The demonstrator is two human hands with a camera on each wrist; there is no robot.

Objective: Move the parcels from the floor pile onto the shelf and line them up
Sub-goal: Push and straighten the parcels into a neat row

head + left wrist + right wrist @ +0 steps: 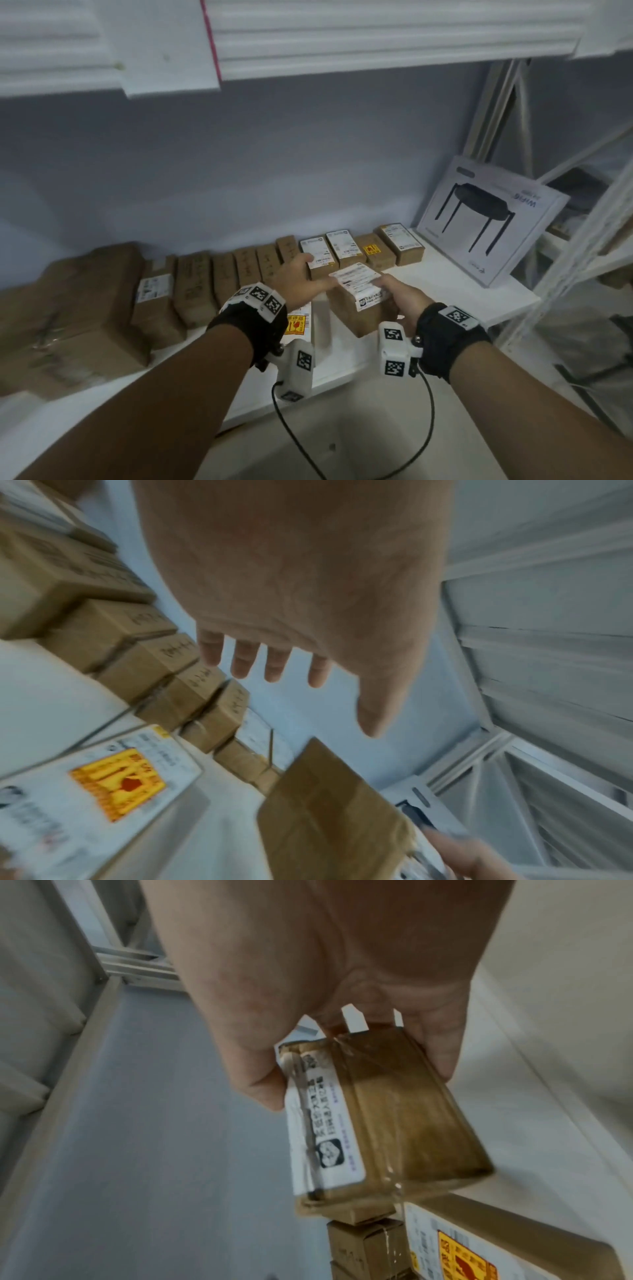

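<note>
The taped brown parcel (359,301) sits in the right hand (399,301), thumb on its labelled face and fingers (441,1053) curled round the opposite side, above the white shelf (445,284). Judged small, light and rigid; the glossy tape may be slippery, so hold across the two broad faces. The left hand (298,277) is spread with fingers straight, its fingertips (243,661) holding nothing, just beside the parcel. Beyond the fingertips stands the row of parcels (260,263); under the left wrist lies a flat parcel with a yellow sticker (118,783).
</note>
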